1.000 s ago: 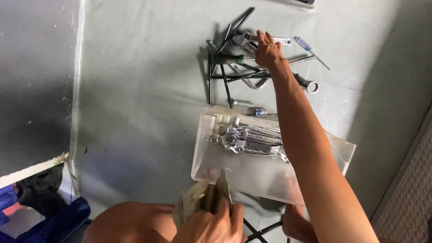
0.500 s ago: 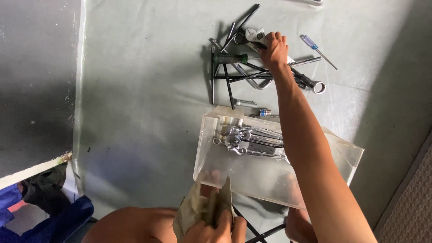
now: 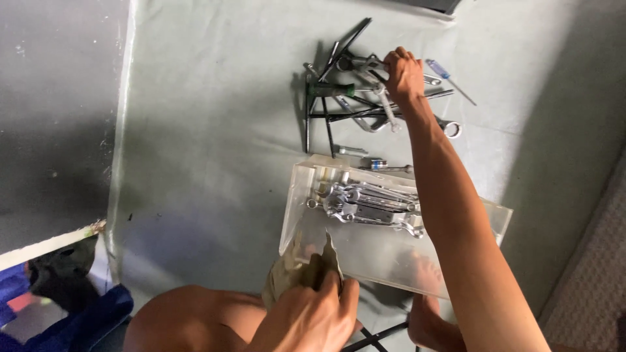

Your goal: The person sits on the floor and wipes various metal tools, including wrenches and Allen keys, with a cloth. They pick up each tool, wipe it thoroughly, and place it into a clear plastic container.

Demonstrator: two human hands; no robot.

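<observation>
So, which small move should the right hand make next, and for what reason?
Probably lift the silver wrench clear of the tool pile and bring it toward the clear plastic box. The right hand is closed on the wrench's upper end, and other wrenches already lie together in that box. The left hand holds a rag beside the box.

A silver wrench hangs tilted from the closed right hand above the tool pile, upper centre of the frame. A crumpled tan rag sits gripped in the left hand, bottom centre.
</observation>
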